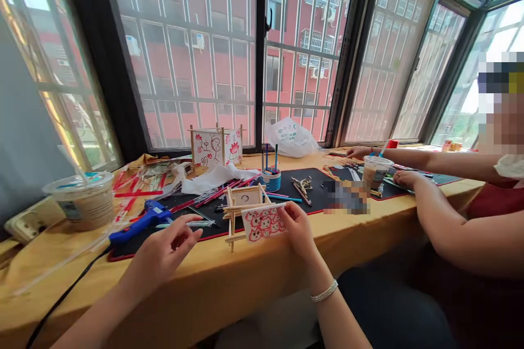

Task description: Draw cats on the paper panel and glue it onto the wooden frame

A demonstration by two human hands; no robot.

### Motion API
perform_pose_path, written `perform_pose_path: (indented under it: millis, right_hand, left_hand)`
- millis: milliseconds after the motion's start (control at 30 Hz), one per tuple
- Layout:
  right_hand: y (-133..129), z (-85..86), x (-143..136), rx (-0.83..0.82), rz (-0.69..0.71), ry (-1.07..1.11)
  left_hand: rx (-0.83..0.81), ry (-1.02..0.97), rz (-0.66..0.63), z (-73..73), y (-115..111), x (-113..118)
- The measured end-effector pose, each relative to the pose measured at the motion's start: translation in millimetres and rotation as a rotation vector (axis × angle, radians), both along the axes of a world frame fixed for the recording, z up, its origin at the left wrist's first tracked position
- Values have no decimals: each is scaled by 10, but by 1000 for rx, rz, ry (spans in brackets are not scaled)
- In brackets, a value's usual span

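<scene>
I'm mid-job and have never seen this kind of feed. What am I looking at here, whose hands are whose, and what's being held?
There is one picture, from a camera worn on a person's head, looking forward and down. No machine: the two bare arms coming up from the bottom edge are the wearer's. The right hand, with a bracelet on the wrist, holds a paper panel printed with red figures against a small stick frame. The left hand is open and holds nothing; it hovers near a blue glue gun on a dark mat. The arms at the right belong to another person, with a cup between them. On the yellow table also lie red sticks, a finished lantern, a lidded cup and a plastic bag.
</scene>
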State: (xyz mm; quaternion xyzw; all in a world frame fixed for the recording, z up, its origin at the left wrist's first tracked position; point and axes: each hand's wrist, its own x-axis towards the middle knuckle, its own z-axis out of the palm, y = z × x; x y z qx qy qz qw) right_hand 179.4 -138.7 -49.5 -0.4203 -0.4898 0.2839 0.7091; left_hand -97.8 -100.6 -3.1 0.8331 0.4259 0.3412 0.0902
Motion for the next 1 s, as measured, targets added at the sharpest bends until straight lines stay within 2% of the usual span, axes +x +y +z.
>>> perform_pose_path:
  millis: [100,267,400,600,767,833,900,933,1000]
  right_hand:
    - [-1,-16,23,17,-15,121]
    - [-40,8,73,52,-113,279]
    - [-120,98,212,22,-183,285]
    - [-132,139,535,-115,-316,67]
    - [3,66,668,-274,-508,-332]
    - [41,39,660,-282,-605,-463]
    - [45,17,641,-258,-696,-557]
    - [34,7,631,-242,-737,-590]
    - [-14,-8,605,-207,-809,-636]
  left_hand:
    - [-176,-7,-26,-82,-125,105]
    - [-155,37,-103,-70,-107,449]
    - [-175,50,-145,-116,-88,618]
    - [-149,-41,-159,-208,-140,590]
    - [-115,-55,-105,-242,-229,511]
    - [-54,-60,-51,-209,-261,424]
    - [55,-61,77,-152,-251,263]
    - [122,-47,180,-121,-220,155]
    - [249,116,417,-73,-110,-92]
